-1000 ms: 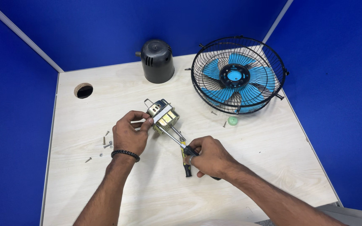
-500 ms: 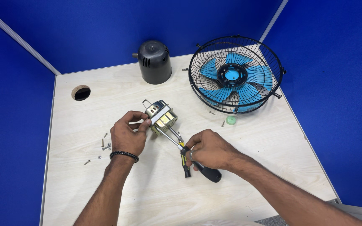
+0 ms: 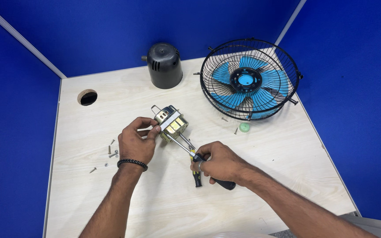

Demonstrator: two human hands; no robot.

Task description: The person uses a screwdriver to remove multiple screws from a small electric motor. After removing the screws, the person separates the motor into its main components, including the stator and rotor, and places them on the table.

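My left hand (image 3: 136, 142) grips a small metal fan motor (image 3: 171, 122) with copper windings, holding it just above the light wooden table (image 3: 265, 176). My right hand (image 3: 217, 162) is closed around the black handle of a screwdriver (image 3: 186, 149), whose shaft points up-left with its tip at the motor's side. A second black-and-yellow tool (image 3: 196, 177) lies on the table just under my right hand.
A black motor cover (image 3: 164, 65) stands at the back. A black wire fan cage with blue blades (image 3: 248, 79) leans at the back right, with a small green cap (image 3: 244, 127) and loose screws before it. Several screws (image 3: 111, 152) lie at left. A round cable hole (image 3: 87, 97) is near the left edge.
Both hands have stayed on the motor and the screwdriver. The right hand has shifted slightly on the handle; the motor is barely moved.
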